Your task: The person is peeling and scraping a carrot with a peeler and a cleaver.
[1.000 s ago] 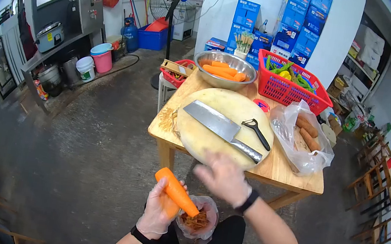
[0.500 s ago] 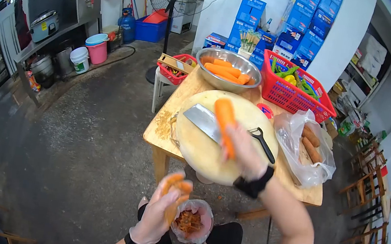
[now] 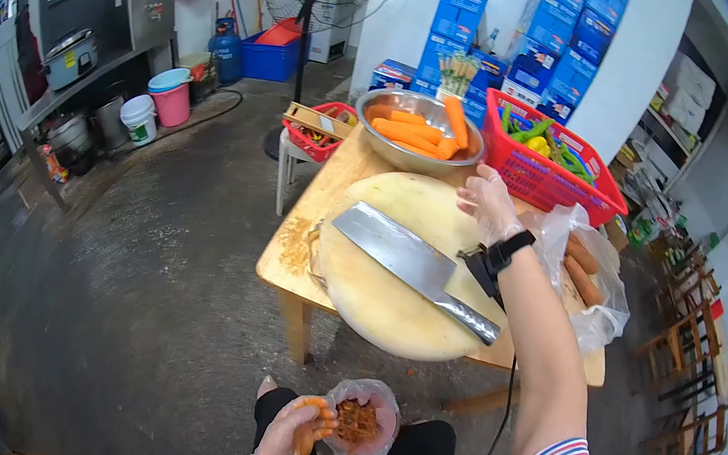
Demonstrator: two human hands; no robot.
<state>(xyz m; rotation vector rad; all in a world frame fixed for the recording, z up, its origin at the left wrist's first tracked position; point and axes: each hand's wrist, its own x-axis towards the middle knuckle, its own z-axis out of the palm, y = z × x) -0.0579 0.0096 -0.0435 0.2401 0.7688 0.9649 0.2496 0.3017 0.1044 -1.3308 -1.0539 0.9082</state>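
My right hand (image 3: 490, 206), in a clear glove, is over the far right edge of the round chopping board (image 3: 362, 306), fingers apart and empty. Just beyond it, a peeled carrot (image 3: 456, 122) tilts up against the rim of the metal bowl (image 3: 375, 135), among several other peeled carrots (image 3: 410, 132). A cleaver (image 3: 394, 248) lies flat on the board; my right wrist largely covers the black peeler (image 3: 485, 277). Low in view, my gloved left hand (image 3: 290, 436) has loosely curled, orange-stained fingers with nothing visible in them, beside a lined bin (image 3: 392, 422) of peelings.
A red basket (image 3: 557, 180) of green and yellow peppers stands at the table's back right. Unpeeled carrots (image 3: 583, 270) lie in a clear plastic bag (image 3: 609, 304) to the right. Peelings or crumbs lie at the table's left edge. A stool with a small red basket (image 3: 315, 142) stands left.
My right hand has moved away from the board's middle and let go of the carrot, which now leans in the bowl. My left hand has dropped lower, beside the bin.
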